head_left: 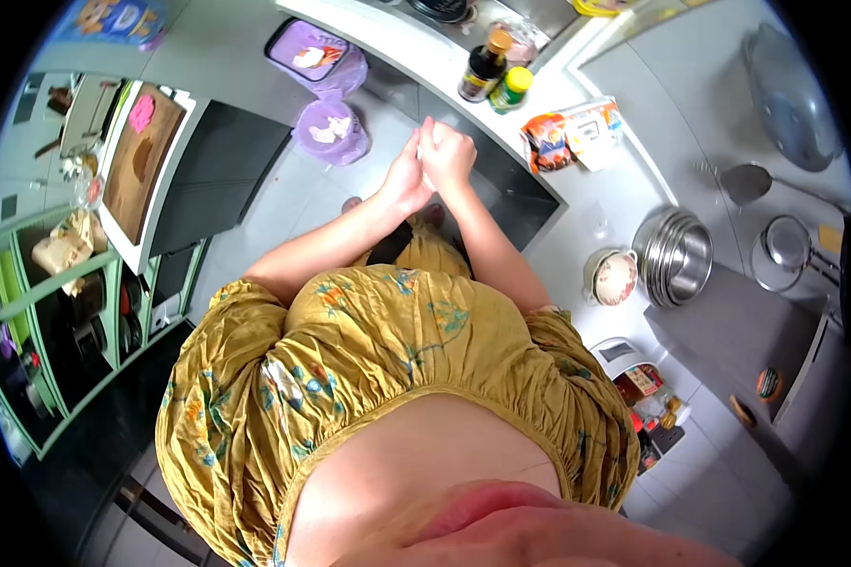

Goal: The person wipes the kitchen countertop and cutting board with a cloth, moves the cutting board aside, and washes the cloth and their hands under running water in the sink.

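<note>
My left hand (406,178) and my right hand (449,151) are pressed together in front of my body, above the floor. The right fingers are curled in against the left hand, and the left fingers are held together, partly covered by the right. Whatever may be between the two palms is hidden. Below them, to the left, stands a purple-lined bin (332,132) with white scraps in it. Nearest to the right hand is the counter edge, where a dark sauce bottle (483,71) and a green jar with a yellow lid (511,90) stand.
Orange-and-white food packets (572,135) lie on the right counter, near a patterned bowl (612,277) and nested steel pots (676,255). A second purple-lined bin (298,57) sits farther back. At left are a wooden cutting board (151,142) and a green shelf rack (113,331).
</note>
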{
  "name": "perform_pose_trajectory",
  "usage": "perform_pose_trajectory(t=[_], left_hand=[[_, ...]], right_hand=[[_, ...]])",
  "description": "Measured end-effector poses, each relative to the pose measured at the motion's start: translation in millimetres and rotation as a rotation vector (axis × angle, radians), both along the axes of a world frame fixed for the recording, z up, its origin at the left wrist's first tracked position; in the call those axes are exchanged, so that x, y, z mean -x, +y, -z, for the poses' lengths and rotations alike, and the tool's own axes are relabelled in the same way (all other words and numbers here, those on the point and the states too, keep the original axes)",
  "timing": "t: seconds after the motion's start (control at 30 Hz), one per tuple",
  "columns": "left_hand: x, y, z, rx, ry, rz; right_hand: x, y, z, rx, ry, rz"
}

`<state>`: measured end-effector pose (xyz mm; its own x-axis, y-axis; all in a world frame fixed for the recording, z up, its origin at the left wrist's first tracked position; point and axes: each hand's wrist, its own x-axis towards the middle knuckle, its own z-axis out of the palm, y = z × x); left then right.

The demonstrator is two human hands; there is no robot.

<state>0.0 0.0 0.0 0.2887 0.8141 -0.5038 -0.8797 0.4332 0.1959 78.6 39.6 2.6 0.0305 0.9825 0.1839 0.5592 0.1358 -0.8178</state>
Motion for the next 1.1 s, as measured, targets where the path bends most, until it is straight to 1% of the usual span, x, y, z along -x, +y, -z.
perform_pose_trajectory(t=[0.07, 0.1, 0.13, 0.17, 0.2, 0.23, 0.3, 0.33, 0.37, 0.43, 0.5, 0.53, 0.57, 0.6, 0.63, 0.67, 0.7, 0.73, 0.77, 0.83, 0.87, 0.93, 0.97, 1.03, 1.1], left_hand=[[-7, -5, -2, -0.006, -0.001, -0.112], [10, 3, 2, -0.053, -0.024, -0.121], [33, -9, 2, -0.047, 0.031, -0.126], [38, -16, 5, -0.048, 0.048, -0.131], [58, -18, -4, 0.000, 0.142, -0.139], [80, -28, -9, -0.006, 0.216, -0.150], [98, -40, -9, -0.033, 0.293, -0.175], [110, -47, -12, -0.083, 0.290, -0.172], [129, -54, -18, -0.088, 0.265, -0.204], [160, -60, -20, -0.119, 0.193, -0.276], [200, -74, -27, -0.110, 0.129, -0.280], [218, -80, -28, -0.114, 0.091, -0.283], [239, -93, -32, -0.104, 0.060, -0.287], [257, -102, -33, -0.064, 0.127, -0.266], [278, -113, -31, -0.080, 0.131, -0.213], [298, -137, -32, -0.066, 0.136, -0.152], [315, -153, -33, -0.067, 0.143, -0.088], [324, -163, -36, -0.064, 0.260, -0.054], [335, -180, -32, -0.050, 0.302, -0.032], [361, -195, -22, -0.061, 0.397, 0.013], [376, -207, -22, -0.090, 0.374, -0.020], [405, -220, -33, -0.173, 0.328, -0.084], [416, -228, -41, -0.180, 0.362, -0.129], [438, -241, -51, -0.204, 0.427, -0.223], [460, -247, -44, -0.128, 0.419, -0.318]], right_hand=[[4, 5, 2, 0.009, 0.064, 0.042], [21, 20, 1, -0.013, 0.051, 0.049], [45, 17, 2, 0.024, 0.110, 0.060], [52, 16, 5, 0.050, 0.132, 0.071], [74, 16, 1, 0.047, 0.192, 0.087], [95, 13, 0, 0.045, 0.244, 0.092], [103, 19, 1, 0.017, 0.277, 0.100], [110, 16, -1, 0.015, 0.262, 0.062], [123, 7, -2, 0.122, 0.323, -0.021], [159, -14, -13, 0.006, 0.487, -0.188], [205, -57, -29, -0.175, 0.349, -0.416], [222, -62, -29, -0.509, 0.100, -0.505], [239, -76, -30, -0.415, 0.076, -0.595], [252, -84, -28, -0.338, 0.047, -0.687], [267, -90, -24, -0.258, 0.017, -0.778], [280, -100, -16, -0.230, -0.073, -0.875], [295, -105, -8, -0.216, -0.026, -0.938], [309, -107, 0, -0.209, 0.010, -0.999], [321, -116, 7, -0.183, 0.052, -1.057], [349, -120, 18, -0.052, 0.083, -0.963], [361, -124, 21, 0.024, 0.105, -0.910], [377, -95, 37, 0.011, 0.025, -0.677], [385, -78, 41, 0.014, -0.008, -0.559], [410, -42, 40, -0.041, 0.045, -0.326], [451, -10, 17, -0.173, 0.209, -0.232]])
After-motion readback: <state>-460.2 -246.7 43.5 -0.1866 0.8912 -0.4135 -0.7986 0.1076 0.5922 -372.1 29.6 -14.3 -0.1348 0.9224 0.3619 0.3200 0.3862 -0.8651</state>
